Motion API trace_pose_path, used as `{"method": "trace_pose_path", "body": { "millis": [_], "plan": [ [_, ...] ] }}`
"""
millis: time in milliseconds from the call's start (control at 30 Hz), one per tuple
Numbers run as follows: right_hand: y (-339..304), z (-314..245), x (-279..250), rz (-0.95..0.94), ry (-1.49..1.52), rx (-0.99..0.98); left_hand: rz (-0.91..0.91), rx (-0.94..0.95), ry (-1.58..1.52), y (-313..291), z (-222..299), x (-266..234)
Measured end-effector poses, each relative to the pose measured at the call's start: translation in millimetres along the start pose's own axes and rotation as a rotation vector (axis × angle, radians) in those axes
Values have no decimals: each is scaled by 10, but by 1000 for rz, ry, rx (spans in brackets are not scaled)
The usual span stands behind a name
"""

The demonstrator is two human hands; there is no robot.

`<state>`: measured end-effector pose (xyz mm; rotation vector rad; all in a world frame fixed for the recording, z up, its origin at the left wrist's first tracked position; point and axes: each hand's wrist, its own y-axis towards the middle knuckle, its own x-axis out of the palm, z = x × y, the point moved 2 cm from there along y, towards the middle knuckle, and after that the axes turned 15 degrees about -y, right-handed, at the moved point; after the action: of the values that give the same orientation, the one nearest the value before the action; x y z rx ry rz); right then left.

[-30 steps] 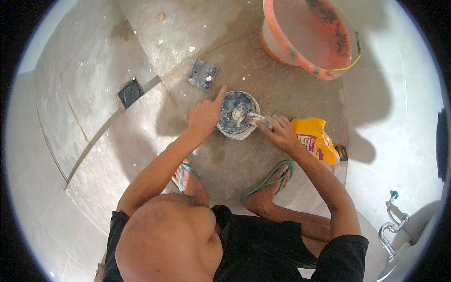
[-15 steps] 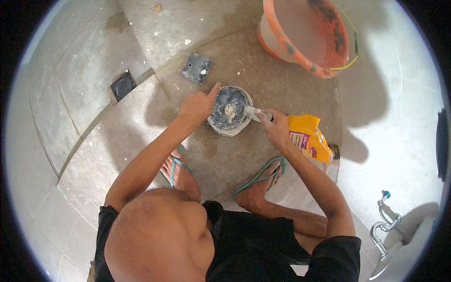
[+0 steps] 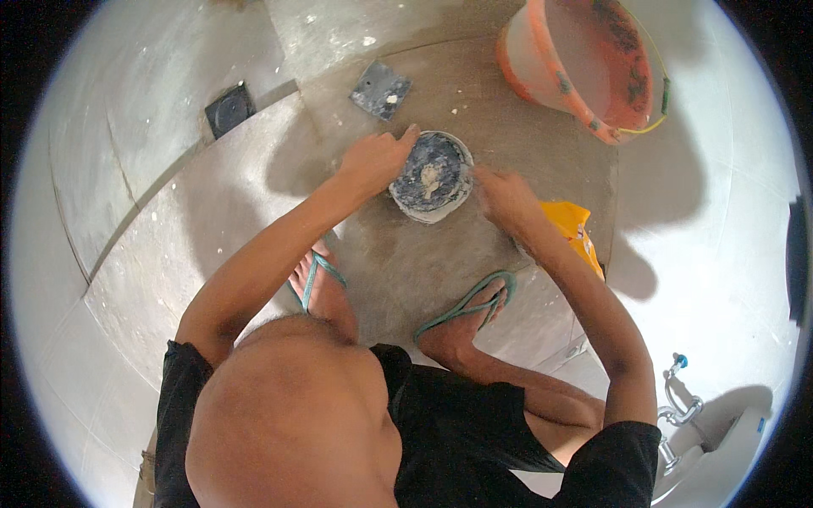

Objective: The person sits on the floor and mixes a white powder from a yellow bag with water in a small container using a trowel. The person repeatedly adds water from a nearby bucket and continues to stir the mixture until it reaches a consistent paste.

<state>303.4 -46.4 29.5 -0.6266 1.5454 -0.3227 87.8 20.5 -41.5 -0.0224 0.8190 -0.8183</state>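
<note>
A round tub [image 3: 430, 203], dark inside and smeared whitish, stands on the tiled floor between and ahead of my feet. In its middle lies a lump of pale paste [image 3: 430, 179]. My left hand [image 3: 377, 162] is closed on the tub's left rim, one finger over the edge. Just right of the tub, my right hand [image 3: 506, 199] is curled and slightly blurred. The whitish hand tool that stuck out of it earlier is hardly visible now. Partly behind my right forearm lies a yellow bag [image 3: 576, 224].
An orange-red bucket [image 3: 542, 72] with cloudy liquid stands at the far right. Beyond the tub lies a grey square plate [image 3: 380, 90]. A black floor drain [image 3: 229, 110] is at the left. Chrome pipework [image 3: 680, 413] and a white basin [image 3: 720, 457] are low right.
My right hand has pulled back a little from the tub's inside, and the whitish tool no longer shows in the tub. The whole view has shifted; my left hand still holds the rim.
</note>
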Motion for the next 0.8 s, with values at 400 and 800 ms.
{"method": "trace_pose_path", "body": {
  "millis": [400, 800],
  "plan": [
    [-257, -336, 184, 241, 486, 345, -55, -20, -33, 71, 82, -13],
    [528, -377, 172, 157, 534, 171, -75, 601, 190, 280, 536, -895]
  ]
}}
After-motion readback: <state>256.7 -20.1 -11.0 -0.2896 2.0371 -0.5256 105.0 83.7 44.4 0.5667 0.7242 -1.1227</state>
